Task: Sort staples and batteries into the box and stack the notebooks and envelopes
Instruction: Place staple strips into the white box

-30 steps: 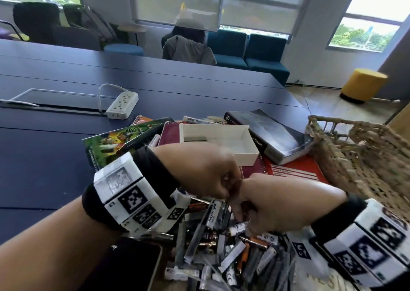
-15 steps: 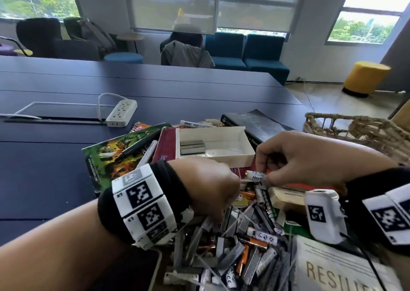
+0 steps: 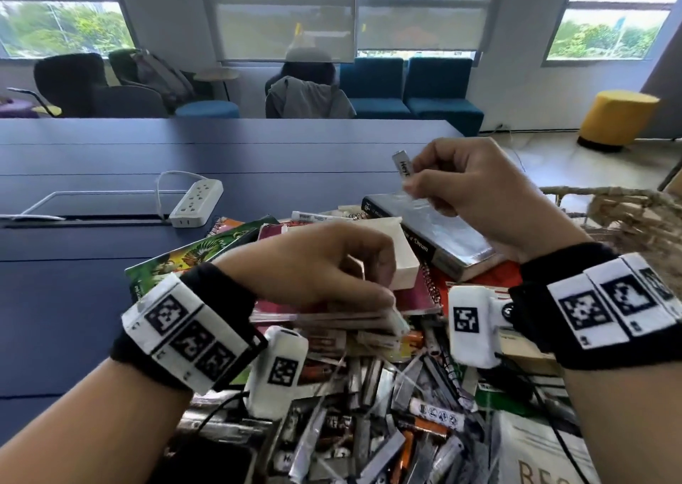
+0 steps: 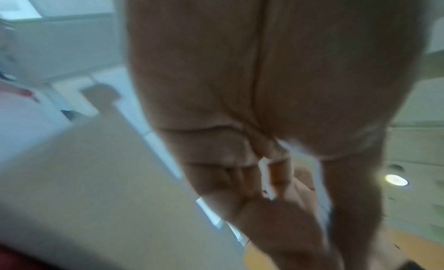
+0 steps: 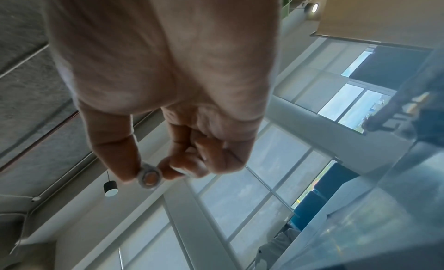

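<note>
My right hand [image 3: 415,179] is raised above the books and pinches a white battery [image 3: 401,164] between thumb and forefinger; the right wrist view shows the battery's end [image 5: 150,176] at the fingertips. My left hand [image 3: 391,310] hovers low in front of the white box [image 3: 407,267], fingers curled down, pinching a small white object [image 3: 401,324], blurred in the left wrist view [image 4: 264,179]. Most of the box is hidden behind that hand. A pile of batteries and staple strips [image 3: 387,428] lies below both hands.
Notebooks lie under and around the box: a green one [image 3: 192,258], a red spiral one [image 3: 424,293], a dark book [image 3: 443,236]. A wicker basket [image 3: 627,217] stands at the right, a power strip [image 3: 197,199] on the blue table [image 3: 73,299], and printed paper [image 3: 542,454] at the bottom right.
My right hand picked a white battery out of the pile and lifted it up and back over the books. My left hand rose from the pile to in front of the box.
</note>
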Demonstrator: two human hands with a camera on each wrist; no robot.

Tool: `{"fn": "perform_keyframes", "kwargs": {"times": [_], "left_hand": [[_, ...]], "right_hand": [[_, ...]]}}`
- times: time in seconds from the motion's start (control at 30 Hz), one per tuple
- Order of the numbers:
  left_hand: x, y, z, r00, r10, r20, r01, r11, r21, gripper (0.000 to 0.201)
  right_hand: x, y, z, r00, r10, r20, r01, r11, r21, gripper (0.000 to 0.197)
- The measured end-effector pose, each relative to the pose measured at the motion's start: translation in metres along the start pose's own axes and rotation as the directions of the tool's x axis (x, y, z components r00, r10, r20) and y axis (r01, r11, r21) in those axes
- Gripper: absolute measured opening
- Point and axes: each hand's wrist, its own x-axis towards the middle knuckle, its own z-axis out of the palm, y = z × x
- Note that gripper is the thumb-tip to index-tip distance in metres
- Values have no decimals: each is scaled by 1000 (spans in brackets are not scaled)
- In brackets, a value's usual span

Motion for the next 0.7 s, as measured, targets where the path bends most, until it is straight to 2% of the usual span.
{"fn": "perform_keyframes", "kwargs": {"times": [0.1,0.17,0.27,0.33,0.43,0.57,0.7], "left_hand": [[-1,-15,-5,964,-1,-265,-50,981,-187,17],[1,-25,-5,908,-44,-418,-73,963,-259,22],[7,-34,-5,820,-91,-565,-107,946,-307,28],[10,-38,-5,776,-124,-618,-133,926,-353,27],[12,-42,-3,736,-161,-658,-161,902,-401,25],[15,-46,0,678,-185,-712,-163,906,-391,20],[16,-47,1,644,-197,-739,-127,925,-358,21]], "right_hand": [[4,10,7,1000,-4,-27,6,998,56,10],[3,19,13,1000,20,-9,-20,997,71,9],[4,31,19,997,75,14,-76,996,55,12],[6,35,19,996,88,9,-88,994,57,13],[3,40,17,997,76,24,-77,997,13,14],[-7,44,17,986,64,153,-53,996,-74,12],[-10,41,14,965,53,258,0,979,-203,8]]}}
